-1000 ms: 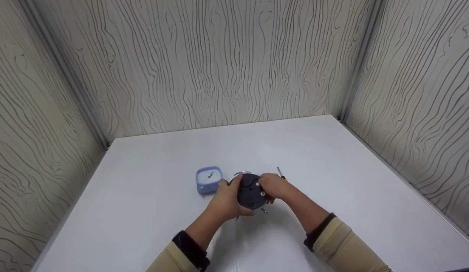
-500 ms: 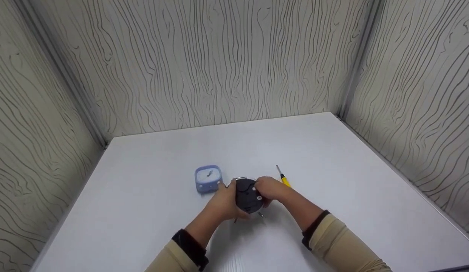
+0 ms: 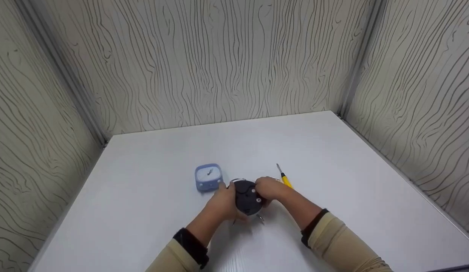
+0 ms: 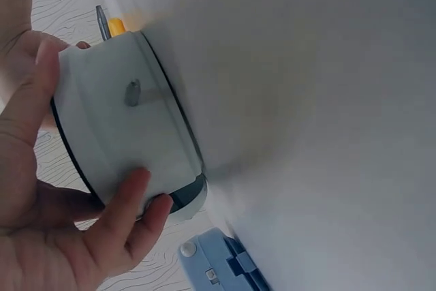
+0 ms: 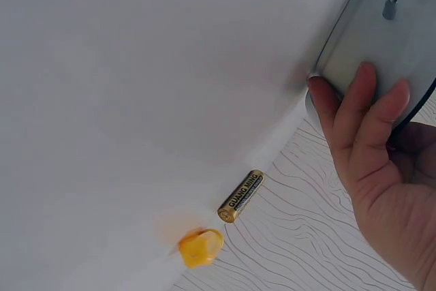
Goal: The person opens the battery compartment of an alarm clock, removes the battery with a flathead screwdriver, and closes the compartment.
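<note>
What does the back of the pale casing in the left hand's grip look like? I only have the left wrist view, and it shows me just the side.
Observer: In the head view, the back is round and dark, with two small light knobs toward its right edge.
Operator: Understood. Where are the fingertips of the right hand? I only get part of that hand.
Observer: The right wrist view shows several of them against the side of the pale casing.
Operator: Good. Is anything lying near the yellow handle?
Observer: Yes, a gold-coloured battery lettered GUANG MING lies near it in the right wrist view.
</note>
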### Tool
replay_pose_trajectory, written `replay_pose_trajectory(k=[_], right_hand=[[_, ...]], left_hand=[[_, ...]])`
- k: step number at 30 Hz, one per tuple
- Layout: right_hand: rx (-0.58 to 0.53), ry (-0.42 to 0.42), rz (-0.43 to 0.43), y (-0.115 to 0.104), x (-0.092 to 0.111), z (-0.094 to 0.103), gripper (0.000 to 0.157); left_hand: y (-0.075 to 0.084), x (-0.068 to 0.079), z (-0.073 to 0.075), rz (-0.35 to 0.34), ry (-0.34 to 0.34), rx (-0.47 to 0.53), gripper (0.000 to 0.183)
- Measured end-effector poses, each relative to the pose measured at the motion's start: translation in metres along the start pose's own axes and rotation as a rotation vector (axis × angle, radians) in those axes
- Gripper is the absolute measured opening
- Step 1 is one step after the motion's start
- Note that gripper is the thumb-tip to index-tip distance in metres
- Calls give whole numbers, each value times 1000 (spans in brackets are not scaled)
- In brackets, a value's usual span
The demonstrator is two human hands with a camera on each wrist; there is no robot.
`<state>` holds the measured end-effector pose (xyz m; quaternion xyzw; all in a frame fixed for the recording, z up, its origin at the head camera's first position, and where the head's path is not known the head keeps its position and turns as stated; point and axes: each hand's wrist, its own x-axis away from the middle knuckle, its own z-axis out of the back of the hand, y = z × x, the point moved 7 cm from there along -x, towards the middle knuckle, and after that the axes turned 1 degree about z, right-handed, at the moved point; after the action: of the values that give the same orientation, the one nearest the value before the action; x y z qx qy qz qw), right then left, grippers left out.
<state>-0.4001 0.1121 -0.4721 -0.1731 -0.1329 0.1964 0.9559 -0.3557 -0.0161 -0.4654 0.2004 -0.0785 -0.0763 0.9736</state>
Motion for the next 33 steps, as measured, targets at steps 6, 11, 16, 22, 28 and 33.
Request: replay_pose_trajectory(k=[6,11,16,22,28,33], right_hand=[[-226,-18,-142,9,-1,-2,18],[-25,74,-10,-1,-2,14,21],[142,101,333,-23,5,22,35],[205,26,487,-40,15,16,41],[261,20,480,-43,15,11,36],[326,31,493,-47,17,9,32]], left_hand=[[-2,0,5,23,-35,79,119],[-5,0,5,42,-54,99,122],[-8,-2,3,49,-66,82,123],[-7,-4,3,25,-43,46,123],[-9,-7,4,40,-36,71,124],[-11,-9,2,51,-47,88,125]])
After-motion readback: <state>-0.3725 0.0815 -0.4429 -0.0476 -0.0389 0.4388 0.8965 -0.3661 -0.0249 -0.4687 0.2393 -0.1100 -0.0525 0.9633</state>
